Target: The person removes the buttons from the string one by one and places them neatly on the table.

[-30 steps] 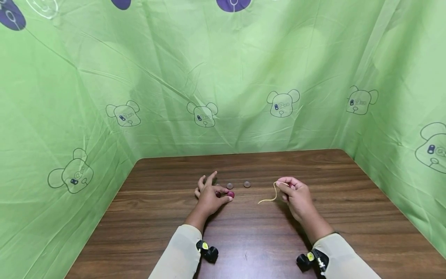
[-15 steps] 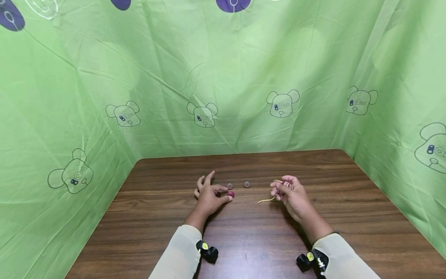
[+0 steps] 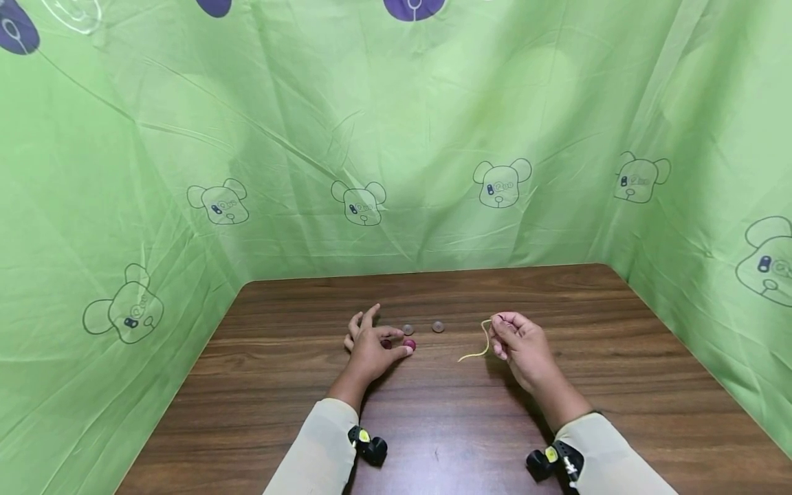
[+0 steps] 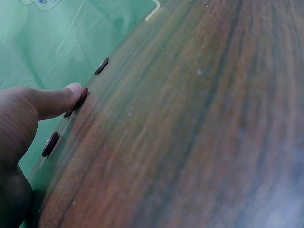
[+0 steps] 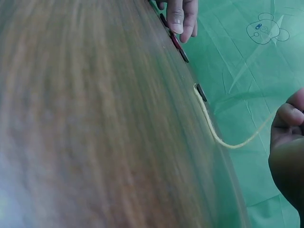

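Observation:
My left hand (image 3: pixel 371 350) rests low over the table, thumb and index finger at the edge of a red button (image 3: pixel 410 344) lying flat. A darker red button (image 3: pixel 386 344) shows in the gap between thumb and index finger. Just beyond them lie two grey-brown buttons (image 3: pixel 408 330), one farther right. To the right, my right hand (image 3: pixel 522 347) pinches a yellow string (image 3: pixel 485 340) between thumb and index finger. Its loose end hangs to the tabletop. In the right wrist view the string (image 5: pixel 218 137) curves down from the curled fingers. Something small and dark at those fingertips is unclear.
The brown wood-grain table (image 3: pixel 433 426) has its far edge against a green curtain (image 3: pixel 421 137) printed with bear faces. More curtain hangs at both sides. Each wrist carries a small black camera (image 3: pixel 374 452).
My right fingers have shifted along the string, moving left and then back right, and more string shows again below them. The left hand and the buttons have stayed about the same.

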`<state>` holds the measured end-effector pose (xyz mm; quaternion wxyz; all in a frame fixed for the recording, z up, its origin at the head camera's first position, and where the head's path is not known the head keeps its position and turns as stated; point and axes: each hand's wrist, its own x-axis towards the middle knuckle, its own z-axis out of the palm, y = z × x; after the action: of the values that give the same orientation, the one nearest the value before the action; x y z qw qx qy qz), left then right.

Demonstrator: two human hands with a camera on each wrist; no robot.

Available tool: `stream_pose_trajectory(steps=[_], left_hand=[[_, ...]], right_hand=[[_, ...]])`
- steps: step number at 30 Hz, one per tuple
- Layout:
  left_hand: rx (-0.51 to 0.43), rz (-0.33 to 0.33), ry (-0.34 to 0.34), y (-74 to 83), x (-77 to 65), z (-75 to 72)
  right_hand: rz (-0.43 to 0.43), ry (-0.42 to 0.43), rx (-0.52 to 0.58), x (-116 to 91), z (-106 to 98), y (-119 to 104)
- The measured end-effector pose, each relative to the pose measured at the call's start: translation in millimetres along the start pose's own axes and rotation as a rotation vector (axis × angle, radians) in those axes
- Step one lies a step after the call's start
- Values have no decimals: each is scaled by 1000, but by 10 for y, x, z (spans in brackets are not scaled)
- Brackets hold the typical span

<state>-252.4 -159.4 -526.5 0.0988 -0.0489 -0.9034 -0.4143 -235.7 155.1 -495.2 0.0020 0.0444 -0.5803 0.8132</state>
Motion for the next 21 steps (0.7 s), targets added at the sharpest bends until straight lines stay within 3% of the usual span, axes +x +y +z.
stream_pose_trajectory(steps=[16,21], left_hand=[[-22,23,30,-41,8,31],[-33,-1,14,-50,3,29]], right_hand=[[38,-20,-36,4,4,-2],[28,-23,-34,-4,1,-5]])
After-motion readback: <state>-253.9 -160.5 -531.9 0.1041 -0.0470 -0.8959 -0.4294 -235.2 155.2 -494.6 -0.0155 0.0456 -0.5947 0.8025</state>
